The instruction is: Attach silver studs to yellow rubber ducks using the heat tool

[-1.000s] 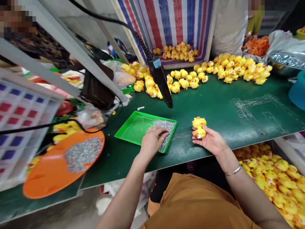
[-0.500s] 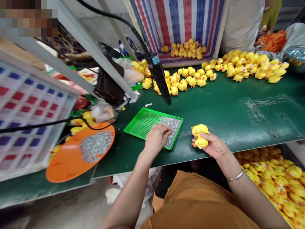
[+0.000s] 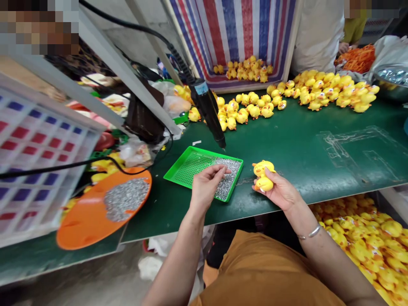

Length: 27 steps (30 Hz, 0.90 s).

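While the right hand (image 3: 278, 191) clamps two yellow toy ducks (image 3: 263, 175) above the green bench mat (image 3: 296, 148), the left hand (image 3: 206, 188), fingertips pinched together, hovers over one green tray (image 3: 188, 168) of silver studs (image 3: 228, 178).

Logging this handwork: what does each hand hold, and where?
The right hand grips a yellow toy duck around its middle, between thumb and fingers. Over a bright green plastic tray of silver studs, the left hand's hold cannot be told.
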{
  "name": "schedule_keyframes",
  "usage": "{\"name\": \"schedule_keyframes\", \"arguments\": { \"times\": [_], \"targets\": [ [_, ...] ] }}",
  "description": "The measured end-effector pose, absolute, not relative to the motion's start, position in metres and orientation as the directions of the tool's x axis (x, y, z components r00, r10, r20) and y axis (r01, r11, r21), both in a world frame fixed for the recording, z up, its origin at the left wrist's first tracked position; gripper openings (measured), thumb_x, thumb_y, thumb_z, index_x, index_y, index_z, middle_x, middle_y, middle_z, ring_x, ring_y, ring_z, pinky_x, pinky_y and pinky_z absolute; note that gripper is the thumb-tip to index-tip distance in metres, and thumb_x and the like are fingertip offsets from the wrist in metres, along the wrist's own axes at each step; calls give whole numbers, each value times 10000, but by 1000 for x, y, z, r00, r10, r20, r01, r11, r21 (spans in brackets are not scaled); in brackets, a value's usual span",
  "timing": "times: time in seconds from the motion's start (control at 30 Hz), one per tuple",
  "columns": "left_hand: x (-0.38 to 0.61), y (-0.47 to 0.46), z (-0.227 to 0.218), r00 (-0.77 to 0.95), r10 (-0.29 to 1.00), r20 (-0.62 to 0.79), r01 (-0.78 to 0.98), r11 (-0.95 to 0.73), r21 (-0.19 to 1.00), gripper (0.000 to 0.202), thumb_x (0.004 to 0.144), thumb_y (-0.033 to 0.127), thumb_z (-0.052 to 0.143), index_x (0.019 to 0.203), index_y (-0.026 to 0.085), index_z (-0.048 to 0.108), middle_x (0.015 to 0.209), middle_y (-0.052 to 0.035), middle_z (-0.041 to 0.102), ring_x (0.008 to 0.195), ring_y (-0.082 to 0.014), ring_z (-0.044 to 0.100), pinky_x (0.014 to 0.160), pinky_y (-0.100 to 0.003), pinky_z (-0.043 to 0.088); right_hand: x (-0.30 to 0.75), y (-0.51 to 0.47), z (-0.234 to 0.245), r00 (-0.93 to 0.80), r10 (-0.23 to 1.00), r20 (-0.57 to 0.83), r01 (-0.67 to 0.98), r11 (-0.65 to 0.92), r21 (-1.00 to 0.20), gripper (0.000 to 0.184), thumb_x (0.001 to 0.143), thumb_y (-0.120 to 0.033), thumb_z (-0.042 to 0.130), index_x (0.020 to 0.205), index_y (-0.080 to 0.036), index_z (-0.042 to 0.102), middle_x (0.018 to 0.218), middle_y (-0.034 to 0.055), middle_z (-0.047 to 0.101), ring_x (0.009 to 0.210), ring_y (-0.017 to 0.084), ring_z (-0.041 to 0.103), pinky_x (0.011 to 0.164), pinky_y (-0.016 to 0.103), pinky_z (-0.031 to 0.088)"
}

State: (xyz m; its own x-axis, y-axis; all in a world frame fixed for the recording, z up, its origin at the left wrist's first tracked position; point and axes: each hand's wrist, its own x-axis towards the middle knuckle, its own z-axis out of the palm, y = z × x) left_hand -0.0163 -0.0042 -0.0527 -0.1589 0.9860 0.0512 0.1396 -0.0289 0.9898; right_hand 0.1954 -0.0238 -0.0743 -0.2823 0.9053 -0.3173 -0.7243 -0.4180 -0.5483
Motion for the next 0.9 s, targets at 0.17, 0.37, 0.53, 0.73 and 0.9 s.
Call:
{"name": "schedule_keyframes", "arguments": {
  "times": [0.17, 0.37, 0.53, 0.73, 0.9],
  "targets": [
    [-5, -12, -47, -93, 993, -71, -67, 65, 996, 260, 651, 371, 826, 803, 167, 769, 777, -58, 763, 654, -123, 622, 637, -249, 501, 190, -26, -69, -295, 907, -301, -727, -417, -546, 355, 715, -303, 856, 1004, -183, 689, 877, 14, 711, 694, 127, 659, 668, 298, 590],
    [18, -30, -49, -24, 983, 184, -28, -184, 982, 66, 753, 284, 782, 802, 241, 792, 932, -38, 745, 922, -156, 669, 854, -286, 526, 181, -29, -62, -281, 899, -335, -753, -423, -504, 349, 720, -300, 854, 998, -175, 685, 890, 8, 715, 703, 128, 672, 663, 288, 600],
    [31, -44, -49, 10, 907, 420, 138, -417, 898, 108, 840, 218, 713, 888, 270, 795, 943, -38, 718, 941, -162, 655, 884, -315, 520, 176, -32, -56, -252, 902, -350, -798, -398, -452, 337, 750, -277, 829, 1040, -184, 686, 920, 13, 727, 721, 117, 662, 656, 254, 590],
    [32, -46, -52, 46, 833, 552, 301, -539, 787, 168, 878, 184, 674, 954, 286, 784, 968, -29, 717, 930, -157, 656, 864, -320, 523, 175, -35, -52, -255, 891, -375, -808, -410, -423, 377, 742, -257, 829, 1082, -180, 685, 913, 15, 725, 724, 120, 657, 621, 242, 574],
    [33, -47, -54, 89, 765, 637, 378, -618, 689, 223, 871, 144, 674, 998, 298, 771, 978, -11, 734, 920, -146, 654, 841, -308, 528, 173, -37, -51, -258, 885, -387, -815, -414, -405, 366, 745, -250, 823, 1078, -180, 687, 911, 13, 729, 740, 121, 665, 633, 236, 572]
  ]
}}
